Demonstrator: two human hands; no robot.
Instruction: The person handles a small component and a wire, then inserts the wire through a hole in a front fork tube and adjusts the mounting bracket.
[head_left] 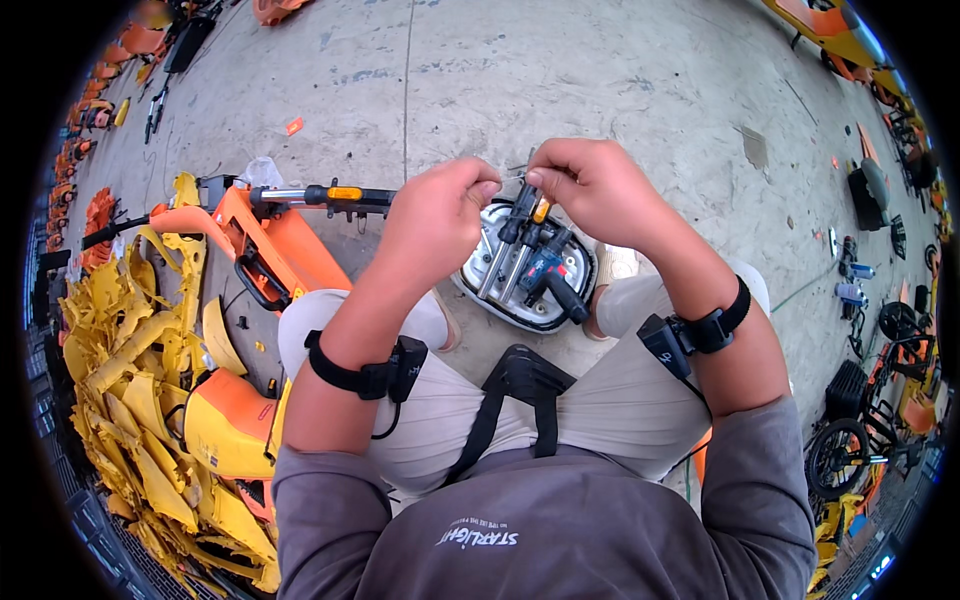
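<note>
My left hand (pixel 445 210) is closed in a pinch; what its fingertips hold is too small to make out. A thin wire-like strand shows between the two hands. My right hand (pixel 595 190) pinches the dark upper end of a black-and-silver rod (pixel 516 222) with an orange reflector. That rod leans over an oval grey shell (pixel 478 268) with a black rim, on the floor between my feet. Another silver rod (pixel 518 272) lies in the shell. Beside it rests a blue-and-black cordless drill (pixel 560 283), its black handle end toward my right foot.
To the left stands an orange vehicle body (pixel 275 245) with a silver-and-black tube (pixel 320 195). Broken yellow plastic panels (pixel 135 380) are heaped behind it, near a yellow-and-orange housing (pixel 230 425). Wheels (pixel 838 458), spray cans (pixel 852 292) and dark parts lie along the right.
</note>
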